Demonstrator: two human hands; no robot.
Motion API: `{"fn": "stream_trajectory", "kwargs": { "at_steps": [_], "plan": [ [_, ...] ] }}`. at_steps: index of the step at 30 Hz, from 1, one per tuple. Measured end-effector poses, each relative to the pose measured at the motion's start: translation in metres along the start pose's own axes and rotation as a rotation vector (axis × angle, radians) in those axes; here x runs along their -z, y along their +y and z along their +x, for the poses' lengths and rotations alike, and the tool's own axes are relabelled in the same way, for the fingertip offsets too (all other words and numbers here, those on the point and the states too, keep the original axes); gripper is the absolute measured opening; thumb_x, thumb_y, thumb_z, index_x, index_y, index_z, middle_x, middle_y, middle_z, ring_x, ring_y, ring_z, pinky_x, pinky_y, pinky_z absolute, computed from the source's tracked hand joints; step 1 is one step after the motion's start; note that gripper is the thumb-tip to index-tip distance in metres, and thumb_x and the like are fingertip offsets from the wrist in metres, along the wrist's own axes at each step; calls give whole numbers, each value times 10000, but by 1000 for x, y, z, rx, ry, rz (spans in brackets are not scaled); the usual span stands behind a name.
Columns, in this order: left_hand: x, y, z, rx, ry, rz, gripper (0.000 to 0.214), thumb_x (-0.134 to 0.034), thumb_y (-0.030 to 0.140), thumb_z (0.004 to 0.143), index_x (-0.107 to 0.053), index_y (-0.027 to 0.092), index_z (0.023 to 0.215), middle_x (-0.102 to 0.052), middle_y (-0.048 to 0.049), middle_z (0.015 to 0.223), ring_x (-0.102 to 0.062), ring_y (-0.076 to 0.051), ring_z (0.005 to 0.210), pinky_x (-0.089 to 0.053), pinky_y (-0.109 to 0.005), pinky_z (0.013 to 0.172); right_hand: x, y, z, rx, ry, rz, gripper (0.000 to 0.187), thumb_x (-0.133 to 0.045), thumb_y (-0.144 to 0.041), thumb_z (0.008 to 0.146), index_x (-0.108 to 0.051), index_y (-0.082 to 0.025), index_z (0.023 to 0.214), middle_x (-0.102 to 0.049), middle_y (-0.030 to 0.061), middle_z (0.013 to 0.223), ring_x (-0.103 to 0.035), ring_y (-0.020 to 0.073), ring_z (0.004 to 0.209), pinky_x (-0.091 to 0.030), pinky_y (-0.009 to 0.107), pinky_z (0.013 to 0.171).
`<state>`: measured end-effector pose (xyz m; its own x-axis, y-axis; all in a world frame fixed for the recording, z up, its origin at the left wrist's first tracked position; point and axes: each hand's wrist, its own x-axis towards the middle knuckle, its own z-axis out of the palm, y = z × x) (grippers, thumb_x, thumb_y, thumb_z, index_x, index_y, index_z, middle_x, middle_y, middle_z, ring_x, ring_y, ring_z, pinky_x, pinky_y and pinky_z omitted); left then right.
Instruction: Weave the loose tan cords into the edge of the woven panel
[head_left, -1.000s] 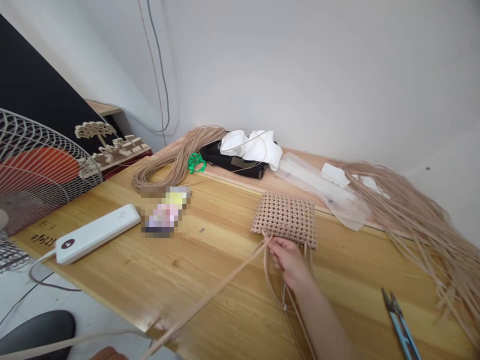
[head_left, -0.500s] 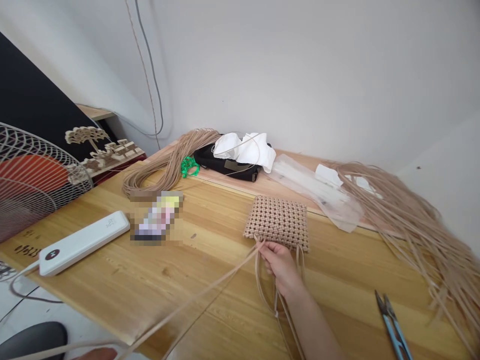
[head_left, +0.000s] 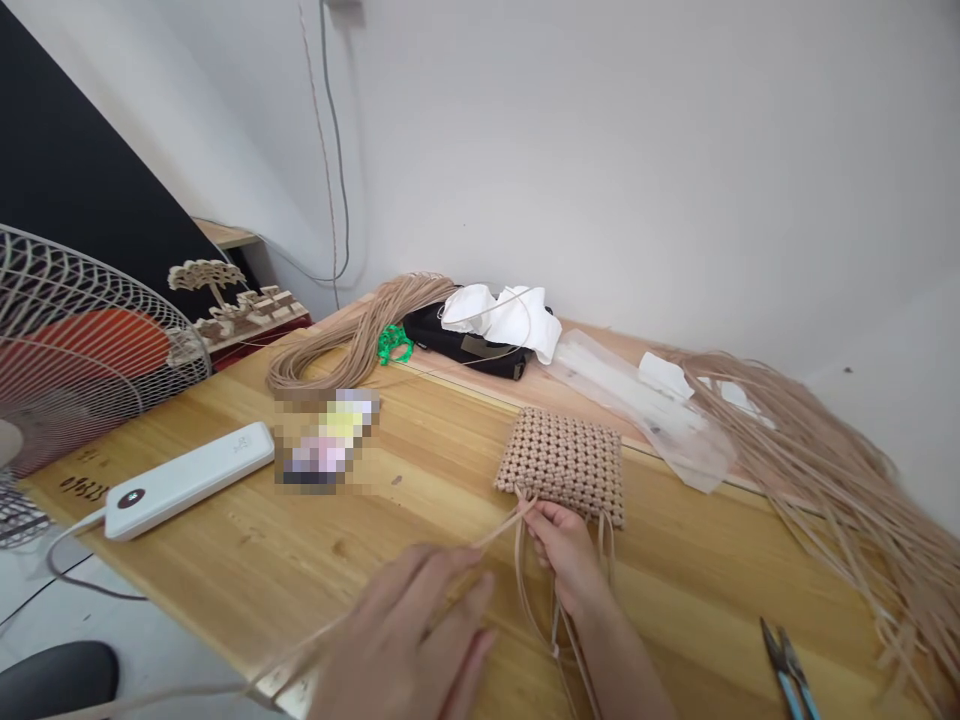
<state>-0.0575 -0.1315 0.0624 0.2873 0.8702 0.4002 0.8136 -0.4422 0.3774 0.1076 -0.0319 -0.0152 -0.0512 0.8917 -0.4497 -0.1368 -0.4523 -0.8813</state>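
A small woven tan mat lies on the wooden table, with loose strips hanging from its near edge. My right hand rests at that edge, fingers pinched on the strips where they leave the mat. My left hand is over the table's near side, fingers curled around a long strip that runs from the mat down to the lower left.
A white power bank and a blurred packet lie to the left. A fan stands at the far left. Strip bundles, a black bag and plastic sleeve sit at the back. Snips lie near right.
My left hand has come up from below the table edge and now grips the long strip close to the mat. My right hand stays at the mat's near edge.
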Motion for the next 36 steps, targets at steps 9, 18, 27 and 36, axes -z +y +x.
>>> {"fn": "stream_trajectory", "kwargs": {
  "at_steps": [9, 18, 27, 36],
  "plan": [
    [-76, 4, 88, 312, -169, 110, 319, -286, 189, 845, -594, 132, 787, -595, -109, 779, -543, -238, 773, -405, -357, 667, 2, 7, 5, 32, 19, -2, 239, -646, -375, 566, -529, -168, 543, -385, -78, 395, -256, 53, 359, -149, 202, 389],
    [-95, -24, 85, 327, -219, -141, 306, -402, 400, 809, -549, 166, 678, -594, -54, 693, -533, -174, 651, -335, -258, 573, 0, -1, 2, 5, 32, 30, 185, -664, -335, 552, -576, -177, 590, -364, -82, 378, -182, 50, 350, -108, 219, 389],
    [-97, -32, 85, 446, -222, -467, 184, -444, 258, 759, -479, 174, 599, -515, 23, 569, -456, -114, 565, -304, -217, 540, 0, -4, -1, -34, 29, 41, 241, -669, -372, 570, -580, -153, 614, -340, -92, 405, -176, 36, 366, -93, 213, 401],
    [-106, -43, 78, 650, -161, -681, 231, -535, 328, 687, -519, 151, 540, -524, 10, 535, -469, -114, 550, -339, -220, 531, 0, -4, -1, -56, 48, 33, 278, -680, -391, 552, -605, -139, 642, -368, -80, 428, -202, 31, 373, -76, 209, 389]
  ]
}}
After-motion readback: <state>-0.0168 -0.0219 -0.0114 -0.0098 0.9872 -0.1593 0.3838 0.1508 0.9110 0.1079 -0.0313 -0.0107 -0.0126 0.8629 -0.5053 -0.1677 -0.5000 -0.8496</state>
